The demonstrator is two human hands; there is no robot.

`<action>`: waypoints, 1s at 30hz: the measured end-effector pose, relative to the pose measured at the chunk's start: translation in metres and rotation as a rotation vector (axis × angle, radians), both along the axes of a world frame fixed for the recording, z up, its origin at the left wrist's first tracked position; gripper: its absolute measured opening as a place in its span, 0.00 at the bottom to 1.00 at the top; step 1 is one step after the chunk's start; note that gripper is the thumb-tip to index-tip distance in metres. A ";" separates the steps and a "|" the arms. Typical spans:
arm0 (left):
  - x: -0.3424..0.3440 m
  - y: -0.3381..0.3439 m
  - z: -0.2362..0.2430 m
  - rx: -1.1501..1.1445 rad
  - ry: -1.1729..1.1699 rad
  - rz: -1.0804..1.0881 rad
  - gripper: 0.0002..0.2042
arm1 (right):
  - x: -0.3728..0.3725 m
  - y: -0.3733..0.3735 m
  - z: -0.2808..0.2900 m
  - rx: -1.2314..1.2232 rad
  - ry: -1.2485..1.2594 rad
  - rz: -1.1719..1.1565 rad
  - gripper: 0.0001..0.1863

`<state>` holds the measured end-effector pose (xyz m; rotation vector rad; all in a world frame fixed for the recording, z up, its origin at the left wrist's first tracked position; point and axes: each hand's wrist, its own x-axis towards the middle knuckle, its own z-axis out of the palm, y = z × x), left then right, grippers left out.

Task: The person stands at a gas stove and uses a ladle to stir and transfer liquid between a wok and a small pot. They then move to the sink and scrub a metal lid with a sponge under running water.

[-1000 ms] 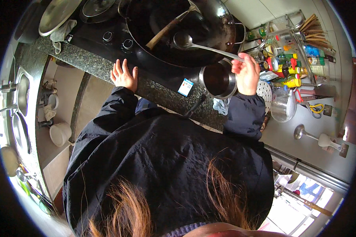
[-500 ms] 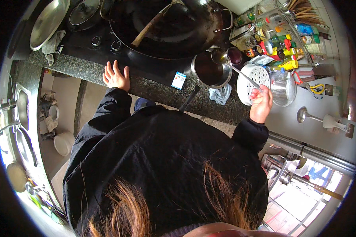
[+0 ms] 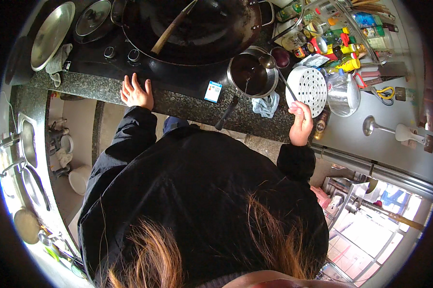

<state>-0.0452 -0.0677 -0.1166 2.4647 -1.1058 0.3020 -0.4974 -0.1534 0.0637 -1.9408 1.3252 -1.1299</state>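
Observation:
My left hand (image 3: 136, 93) lies open, fingers spread, at the speckled stone counter's edge (image 3: 91, 84) before the black cooktop (image 3: 86, 60). My right hand (image 3: 299, 125) grips a metal ladle (image 3: 268, 61) by the end of its long handle; the bowl is at the right of a steel pot (image 3: 249, 90) with dark contents and a thin pale streak I cannot make out. Behind, a large wok (image 3: 192, 38) holds a wooden-handled tool (image 3: 170, 30). A white perforated disc (image 3: 306, 91), a pale blue cloth (image 3: 267, 105) and a small dark red bowl (image 3: 280, 56) are beside the pot.
Bottles and jars (image 3: 341, 50) crowd the right back, with scissors (image 3: 384, 93) beside them. A utensil (image 3: 375, 127) lies on the steel surface (image 3: 394, 153). Steel lid (image 3: 50, 36) and rag (image 3: 60, 62) at back left; sink (image 3: 28, 139) along the left.
My right hand has brought the ladle down and rightward from over the wok to the pot, the hand ending lower and nearer me. My left hand stays open; the view has shifted slightly.

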 end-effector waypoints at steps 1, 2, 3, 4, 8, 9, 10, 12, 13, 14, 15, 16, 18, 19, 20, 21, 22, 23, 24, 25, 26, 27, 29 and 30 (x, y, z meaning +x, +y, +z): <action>0.000 0.000 0.000 0.001 0.013 -0.001 0.28 | 0.000 -0.001 -0.002 0.060 -0.142 -0.026 0.14; 0.000 0.000 0.001 0.006 0.017 0.001 0.28 | 0.000 -0.003 -0.004 0.123 -0.288 -0.071 0.13; 0.000 0.000 0.001 0.020 0.017 0.006 0.28 | -0.001 -0.006 -0.006 0.188 -0.435 -0.113 0.13; 0.000 0.000 0.001 0.011 0.028 0.002 0.28 | -0.002 -0.009 -0.007 0.267 -0.556 -0.210 0.15; 0.000 0.001 0.003 0.017 0.040 0.008 0.29 | -0.010 -0.029 0.004 0.375 -0.817 -0.426 0.18; 0.000 0.001 0.003 0.014 0.046 0.009 0.29 | -0.008 -0.034 0.009 0.363 -0.884 -0.326 0.17; -0.001 0.001 0.003 0.016 0.046 0.006 0.29 | -0.005 -0.041 0.015 0.351 -0.939 -0.276 0.17; -0.001 0.001 0.004 0.014 0.050 0.010 0.29 | 0.012 -0.059 0.025 0.336 -0.982 -0.182 0.17; -0.001 0.001 0.004 0.016 0.056 0.013 0.29 | 0.026 -0.071 0.028 0.327 -0.959 -0.108 0.17; -0.001 0.001 0.004 0.012 0.046 0.013 0.29 | 0.043 -0.082 0.030 0.319 -0.936 -0.033 0.17; -0.001 0.001 0.005 0.013 0.046 0.013 0.29 | 0.061 -0.090 0.030 0.333 -0.829 0.024 0.16; -0.001 0.001 0.005 0.032 0.052 0.015 0.29 | 0.082 -0.098 0.028 0.334 -0.727 0.133 0.16; -0.001 0.001 0.006 0.025 0.067 0.012 0.29 | 0.122 -0.118 0.022 0.325 -0.579 0.240 0.15; -0.001 0.001 0.006 0.027 0.071 0.012 0.29 | 0.140 -0.128 0.019 0.312 -0.487 0.231 0.14; -0.001 0.001 0.007 0.029 0.073 0.011 0.29 | 0.156 -0.137 0.017 0.276 -0.401 0.277 0.14; 0.000 0.001 0.007 0.042 0.081 0.012 0.29 | 0.169 -0.145 0.014 0.249 -0.296 0.288 0.14; -0.001 0.001 0.008 0.033 0.082 0.005 0.29 | 0.179 -0.152 0.012 0.216 -0.230 0.299 0.14; -0.001 0.002 0.008 0.024 0.084 0.007 0.29 | 0.186 -0.157 0.010 0.153 -0.168 0.316 0.14; -0.001 0.002 0.009 0.025 0.089 0.007 0.29 | 0.192 -0.162 0.007 0.087 -0.107 0.331 0.14; -0.001 0.002 0.009 0.024 0.084 0.008 0.29 | 0.196 -0.167 0.006 0.051 -0.030 0.330 0.13; -0.001 0.002 0.009 0.025 0.081 0.010 0.29 | 0.199 -0.170 0.004 0.054 -0.035 0.339 0.13; -0.001 0.002 0.009 0.024 0.090 0.016 0.29 | 0.201 -0.173 0.002 0.054 -0.041 0.342 0.13; -0.002 0.001 0.009 0.021 0.091 0.020 0.29 | 0.203 -0.175 0.000 0.062 -0.045 0.355 0.13; -0.002 0.001 0.009 0.024 0.090 0.021 0.29 | 0.203 -0.175 -0.001 0.111 -0.072 0.362 0.13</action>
